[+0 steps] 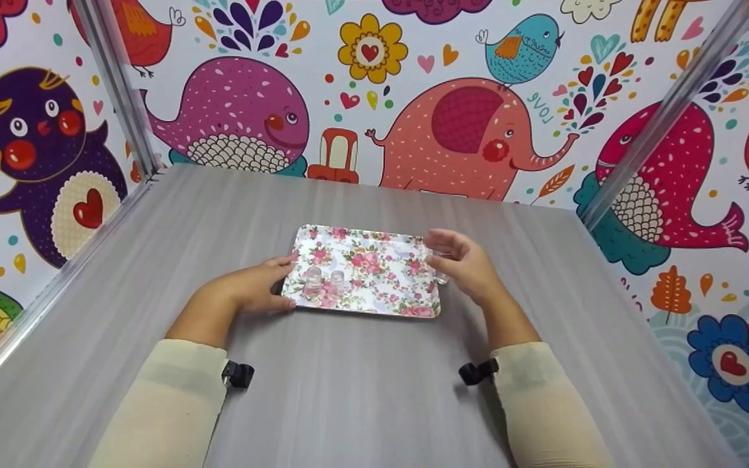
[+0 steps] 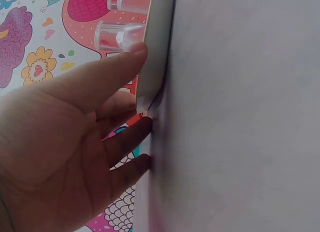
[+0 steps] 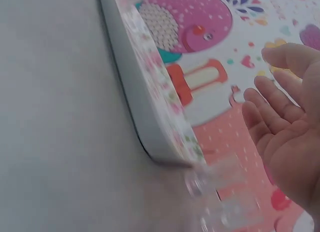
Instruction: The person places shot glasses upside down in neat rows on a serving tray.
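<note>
A rectangular tray (image 1: 381,283) with a pink rose print lies on the table. Two small clear cups (image 1: 313,276) stand side by side on its left part; in the left wrist view these cups (image 2: 112,36) are upright. My left hand (image 1: 254,286) holds the tray's left end, thumb against the near corner and fingers at the side. My right hand (image 1: 471,268) is over the tray's right end with its fingers loosely bent. Palm and fingers are bare in the right wrist view, apart from the tray edge. Blurred clear cups (image 3: 215,179) stand beside that end.
The grey wood-grain table (image 1: 348,390) reaches back to a wall (image 1: 413,52) printed with cartoon animals. Metal posts (image 1: 118,84) stand at the left and right corners. A black wrist strap (image 1: 239,375) is on each sleeve.
</note>
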Demonstrator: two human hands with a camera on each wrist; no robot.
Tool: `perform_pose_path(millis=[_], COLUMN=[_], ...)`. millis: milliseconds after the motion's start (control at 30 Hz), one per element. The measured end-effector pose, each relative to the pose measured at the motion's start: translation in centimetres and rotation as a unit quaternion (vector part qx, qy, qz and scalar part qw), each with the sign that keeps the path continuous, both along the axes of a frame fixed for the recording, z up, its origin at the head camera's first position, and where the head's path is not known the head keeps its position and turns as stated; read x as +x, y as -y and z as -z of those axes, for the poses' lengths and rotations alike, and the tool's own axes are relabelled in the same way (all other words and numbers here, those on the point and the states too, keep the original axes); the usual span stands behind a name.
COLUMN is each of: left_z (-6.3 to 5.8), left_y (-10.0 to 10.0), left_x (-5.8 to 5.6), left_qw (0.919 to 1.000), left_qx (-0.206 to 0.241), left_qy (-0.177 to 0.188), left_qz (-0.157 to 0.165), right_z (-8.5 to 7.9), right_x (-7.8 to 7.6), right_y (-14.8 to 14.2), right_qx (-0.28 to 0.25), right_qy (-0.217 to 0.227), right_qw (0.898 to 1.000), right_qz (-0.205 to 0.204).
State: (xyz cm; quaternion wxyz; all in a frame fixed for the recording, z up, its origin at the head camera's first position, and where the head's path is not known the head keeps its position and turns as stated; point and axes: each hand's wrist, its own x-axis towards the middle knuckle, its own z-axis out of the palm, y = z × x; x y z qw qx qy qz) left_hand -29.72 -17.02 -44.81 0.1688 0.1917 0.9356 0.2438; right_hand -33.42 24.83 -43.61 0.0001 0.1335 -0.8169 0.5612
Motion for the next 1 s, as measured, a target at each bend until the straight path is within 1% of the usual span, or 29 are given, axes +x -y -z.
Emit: perform_pose_path(millis=[167,333,467,600,733,867,1000], left_z=[0.0,0.1,0.3,0.3,0.2,0.3,0.3], left_y=[0.0,0.1,0.1,0.1,0.1,0.1,0.1], left_x=[0.1,0.0,-0.2,-0.3,-0.3,-0.2,-0.2], left_qw=[1.0000,1.0000,1.0000,1.0000,1.0000,1.0000,1.0000], left_qx=[-0.002,0.000,0.000,0.001,0.003,0.005,0.004], left_qy=[0.005,0.002,-0.005,-0.006,-0.005,-0.004,-0.002], left_qz=[-0.008,-0.006,0.002,0.004,0.003,0.004,0.000], right_z=[0.0,0.0,0.2,0.4,0.6,1.2,2.0], right_x=[0.0,-0.1,-0.4,-0.6,-0.7,-1.0,-1.3], right_y=[-2.7,-4.4,-5.2,-5.9,-6.5,-7.1,-7.6], right_qx=[0.012,-0.002,-0.009,-0.011,-0.016,-0.016,-0.005], right_qy=[0.004,0.007,0.005,0.016,0.017,0.028,0.044], right_qw=[0.999,0.998,0.998,0.997,0.995,0.993,0.993], right_qz=[0.039,0.061,0.067,0.081,0.100,0.115,0.111])
